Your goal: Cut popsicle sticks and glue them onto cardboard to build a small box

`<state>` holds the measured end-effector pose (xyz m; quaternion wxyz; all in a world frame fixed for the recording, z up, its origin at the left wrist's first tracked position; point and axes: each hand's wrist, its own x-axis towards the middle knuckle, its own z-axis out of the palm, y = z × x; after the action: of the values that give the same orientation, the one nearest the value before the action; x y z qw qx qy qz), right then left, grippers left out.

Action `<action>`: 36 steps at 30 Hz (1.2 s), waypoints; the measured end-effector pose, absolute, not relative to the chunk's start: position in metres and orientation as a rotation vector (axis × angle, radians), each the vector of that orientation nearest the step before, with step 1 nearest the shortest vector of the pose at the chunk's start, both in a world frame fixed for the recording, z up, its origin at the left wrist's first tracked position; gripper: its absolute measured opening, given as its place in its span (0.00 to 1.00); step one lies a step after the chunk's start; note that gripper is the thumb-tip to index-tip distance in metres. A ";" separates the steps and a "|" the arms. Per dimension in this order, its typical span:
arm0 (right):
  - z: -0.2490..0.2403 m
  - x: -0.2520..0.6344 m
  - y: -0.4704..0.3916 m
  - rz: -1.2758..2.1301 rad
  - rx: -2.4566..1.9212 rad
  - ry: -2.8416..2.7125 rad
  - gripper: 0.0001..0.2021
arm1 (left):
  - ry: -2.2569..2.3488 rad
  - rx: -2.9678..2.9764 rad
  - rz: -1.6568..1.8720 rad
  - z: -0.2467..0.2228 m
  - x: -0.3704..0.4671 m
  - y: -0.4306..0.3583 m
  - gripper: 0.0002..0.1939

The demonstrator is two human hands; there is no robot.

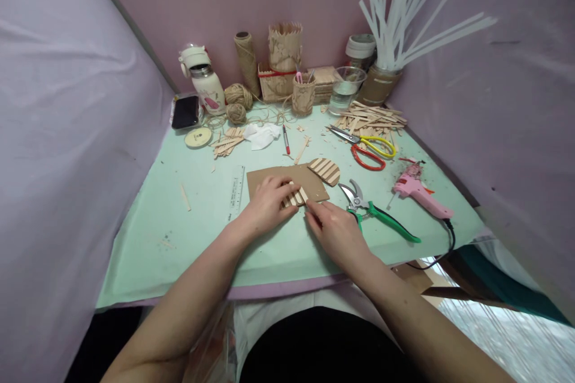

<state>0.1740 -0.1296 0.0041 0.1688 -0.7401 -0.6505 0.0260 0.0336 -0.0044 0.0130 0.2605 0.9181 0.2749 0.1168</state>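
My left hand (271,204) grips a small cardboard piece striped with wooden sticks (294,197), its fingers bent over the top and side. At that piece's right edge, my right hand (336,232) pinches the lower end of a short wooden craft stick (303,194). Beneath both lies a brown cardboard sheet (260,178). A second striped piece (326,171), rounded at one end, rests on the sheet's upper right corner, apart from my hands. Green-handled pruning shears (375,212) lie open-bladed just right of my right hand.
Right: a pink glue gun (420,191) with a cord, and scissors (363,143). Behind: a pile of craft sticks (371,118), a cup of water (345,93), twine balls (238,97), a bottle (209,87). A ruler (236,191) and a red pen (286,139) lie nearer.
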 end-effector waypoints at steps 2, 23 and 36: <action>0.004 0.174 -0.129 0.065 -2.101 -1.854 0.10 | 0.730 2.527 0.327 0.012 0.033 -0.007 0.19; 0.006 0.173 -0.128 0.164 -2.138 -1.855 0.12 | 0.719 2.648 0.260 0.014 0.035 -0.010 0.18; 0.003 0.172 -0.128 0.154 -2.163 -1.858 0.14 | 0.757 2.770 0.167 0.014 0.033 -0.011 0.21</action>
<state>0.1718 -0.1281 0.0031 0.1425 -0.7498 -0.6439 0.0534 0.0331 -0.0108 0.0143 0.1322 0.9545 0.2609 0.0576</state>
